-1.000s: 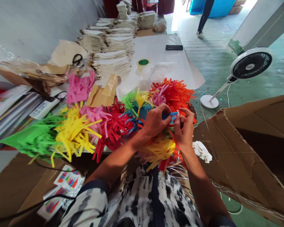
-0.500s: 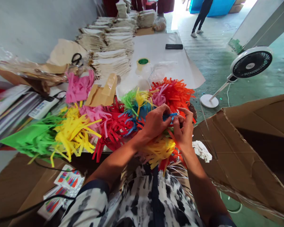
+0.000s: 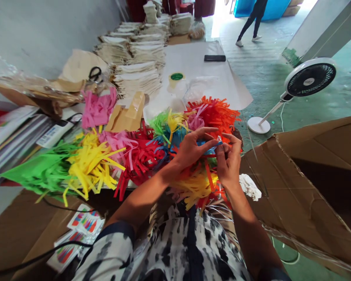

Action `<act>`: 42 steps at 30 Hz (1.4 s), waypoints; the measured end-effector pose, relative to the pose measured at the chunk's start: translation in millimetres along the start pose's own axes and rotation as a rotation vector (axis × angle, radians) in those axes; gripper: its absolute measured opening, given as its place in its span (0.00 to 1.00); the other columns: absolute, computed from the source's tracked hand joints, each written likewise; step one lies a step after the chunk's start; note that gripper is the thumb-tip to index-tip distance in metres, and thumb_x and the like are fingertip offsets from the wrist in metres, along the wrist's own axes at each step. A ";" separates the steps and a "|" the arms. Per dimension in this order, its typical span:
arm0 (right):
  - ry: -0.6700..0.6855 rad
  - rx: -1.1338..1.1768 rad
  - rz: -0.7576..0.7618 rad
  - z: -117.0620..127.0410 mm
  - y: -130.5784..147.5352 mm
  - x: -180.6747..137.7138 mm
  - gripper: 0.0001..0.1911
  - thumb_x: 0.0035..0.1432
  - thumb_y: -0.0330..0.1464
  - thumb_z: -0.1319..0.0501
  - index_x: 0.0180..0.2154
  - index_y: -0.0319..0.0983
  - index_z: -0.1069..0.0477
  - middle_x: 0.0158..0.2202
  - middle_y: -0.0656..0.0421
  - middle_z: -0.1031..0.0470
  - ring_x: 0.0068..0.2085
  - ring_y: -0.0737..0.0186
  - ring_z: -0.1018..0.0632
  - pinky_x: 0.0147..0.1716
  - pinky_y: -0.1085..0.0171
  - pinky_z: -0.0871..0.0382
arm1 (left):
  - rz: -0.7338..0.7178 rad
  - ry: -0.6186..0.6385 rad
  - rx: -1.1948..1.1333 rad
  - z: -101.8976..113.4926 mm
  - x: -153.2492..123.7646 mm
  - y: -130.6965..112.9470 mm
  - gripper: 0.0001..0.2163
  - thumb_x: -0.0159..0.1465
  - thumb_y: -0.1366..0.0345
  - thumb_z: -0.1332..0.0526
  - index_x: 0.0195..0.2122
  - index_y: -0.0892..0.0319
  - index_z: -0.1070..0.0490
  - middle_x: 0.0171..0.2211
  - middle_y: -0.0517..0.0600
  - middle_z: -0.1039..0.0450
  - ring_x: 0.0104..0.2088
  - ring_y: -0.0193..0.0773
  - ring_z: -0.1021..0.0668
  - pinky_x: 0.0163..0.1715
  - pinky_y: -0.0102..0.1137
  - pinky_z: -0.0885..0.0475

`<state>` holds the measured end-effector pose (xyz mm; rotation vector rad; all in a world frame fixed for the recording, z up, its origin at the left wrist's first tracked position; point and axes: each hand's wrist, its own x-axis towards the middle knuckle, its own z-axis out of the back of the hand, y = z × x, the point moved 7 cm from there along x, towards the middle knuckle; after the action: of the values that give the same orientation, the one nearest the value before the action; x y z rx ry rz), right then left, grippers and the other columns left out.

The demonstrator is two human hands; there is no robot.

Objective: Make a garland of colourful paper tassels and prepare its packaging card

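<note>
My left hand (image 3: 191, 150) and my right hand (image 3: 228, 162) meet over a heap of fringed paper tassels (image 3: 175, 136) in many colours. Both pinch a thin blue paper strip (image 3: 209, 147) stretched between them. The left hand's upper fingers are stretched out above the strip while the thumb and lower fingers hold it. The right hand's fingers are curled round the strip's right end. Orange tassels (image 3: 216, 113) lie just behind my hands and yellow ones (image 3: 195, 187) just below them.
Green (image 3: 38, 171), yellow (image 3: 89, 164) and pink (image 3: 98, 109) fringes lie to the left. Stacks of cloth bags (image 3: 140, 58), a tape roll (image 3: 176, 79), scissors (image 3: 95, 73) and a phone (image 3: 215, 58) sit farther back. A cardboard box (image 3: 310, 183) stands right, a fan (image 3: 308, 80) beyond. A person walks at the far end.
My left hand's fingers have lifted and spread above the blue strip, and the strip now lies more stretched between both hands. The distant person has stepped along.
</note>
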<state>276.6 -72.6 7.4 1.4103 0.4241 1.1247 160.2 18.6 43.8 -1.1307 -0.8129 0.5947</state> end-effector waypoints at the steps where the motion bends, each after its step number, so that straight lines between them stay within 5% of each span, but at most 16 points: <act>1: 0.001 0.003 0.001 0.0 0.6 -0.2 0.19 0.76 0.44 0.45 0.62 0.46 0.38 0.26 0.68 0.43 0.25 0.62 0.36 0.28 0.59 0.44 | 0.005 0.002 0.000 -0.6 1.4 -0.1 0.15 0.67 0.61 0.29 0.54 0.56 0.20 0.42 0.50 0.15 0.42 0.37 0.16 0.46 0.31 0.23; 9: 0.004 0.018 -0.011 2.4 -0.6 -0.9 0.19 0.75 0.44 0.44 0.61 0.45 0.38 0.27 0.68 0.39 0.26 0.64 0.35 0.28 0.60 0.42 | -0.020 -0.029 0.000 -3.3 2.0 -1.9 0.08 0.67 0.58 0.30 0.36 0.58 0.19 0.36 0.49 0.17 0.38 0.37 0.17 0.44 0.31 0.23; 13: 0.004 -0.025 -0.055 2.8 -4.9 0.0 0.14 0.73 0.45 0.41 0.52 0.44 0.30 0.25 0.68 0.40 0.24 0.66 0.37 0.26 0.63 0.45 | -0.139 -0.063 0.246 -6.5 -2.6 -8.2 0.10 0.73 0.57 0.37 0.42 0.56 0.20 0.40 0.49 0.16 0.41 0.37 0.17 0.46 0.31 0.25; 16: -0.045 -0.051 -0.044 7.3 -7.5 1.8 0.13 0.72 0.45 0.39 0.43 0.42 0.26 0.28 0.65 0.32 0.27 0.66 0.32 0.27 0.64 0.40 | -0.187 -0.058 0.438 -9.3 -6.4 -12.4 0.12 0.76 0.55 0.41 0.44 0.55 0.21 0.41 0.49 0.15 0.42 0.38 0.17 0.49 0.34 0.27; 20: -0.141 -0.033 0.044 17.4 -5.6 3.7 0.11 0.69 0.43 0.35 0.40 0.42 0.23 0.43 0.58 0.24 0.40 0.62 0.24 0.31 0.65 0.33 | -0.177 0.045 0.471 -12.6 -11.0 -12.3 0.11 0.74 0.56 0.37 0.54 0.53 0.25 0.42 0.47 0.15 0.43 0.38 0.16 0.51 0.35 0.29; 23: -0.226 0.036 0.028 24.1 -6.5 2.9 0.11 0.69 0.42 0.35 0.39 0.41 0.23 0.44 0.57 0.22 0.43 0.60 0.22 0.35 0.64 0.31 | -0.145 0.132 0.581 -14.7 -15.1 -9.7 0.08 0.72 0.60 0.35 0.51 0.53 0.23 0.43 0.47 0.15 0.46 0.41 0.16 0.52 0.37 0.31; 26: -0.292 0.140 -0.030 26.2 -11.4 0.3 0.12 0.69 0.43 0.34 0.39 0.41 0.24 0.39 0.58 0.19 0.37 0.62 0.22 0.35 0.64 0.32 | -0.109 0.230 0.698 -18.5 -19.0 -7.1 0.04 0.72 0.62 0.35 0.42 0.55 0.22 0.41 0.46 0.14 0.43 0.42 0.16 0.48 0.37 0.33; 30: -0.217 0.289 -0.131 18.5 -22.6 -0.8 0.14 0.69 0.45 0.35 0.40 0.41 0.27 0.31 0.62 0.21 0.26 0.67 0.29 0.29 0.66 0.36 | -0.089 0.299 0.847 -18.7 -20.3 -9.8 0.08 0.73 0.61 0.37 0.39 0.55 0.20 0.37 0.48 0.15 0.37 0.41 0.17 0.40 0.35 0.36; 35: -0.180 0.237 -0.116 18.8 -22.0 0.4 0.13 0.69 0.44 0.35 0.38 0.41 0.27 0.24 0.67 0.30 0.25 0.67 0.30 0.29 0.66 0.36 | 0.041 0.305 1.059 1.8 -15.6 -11.6 0.29 0.76 0.45 0.46 0.25 0.57 0.21 0.24 0.53 0.22 0.27 0.42 0.21 0.30 0.35 0.44; 42: -0.172 0.200 -0.149 11.8 -24.2 -0.5 0.12 0.69 0.43 0.35 0.38 0.42 0.27 0.23 0.67 0.30 0.24 0.68 0.30 0.27 0.67 0.36 | 0.153 0.233 1.166 43.0 0.9 -25.3 0.21 0.70 0.48 0.36 0.24 0.55 0.19 0.22 0.51 0.23 0.25 0.41 0.25 0.28 0.34 0.42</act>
<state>294.7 -74.4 -12.5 1.6084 0.5196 0.8510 126.1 34.5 76.6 -0.1671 -0.0819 0.8708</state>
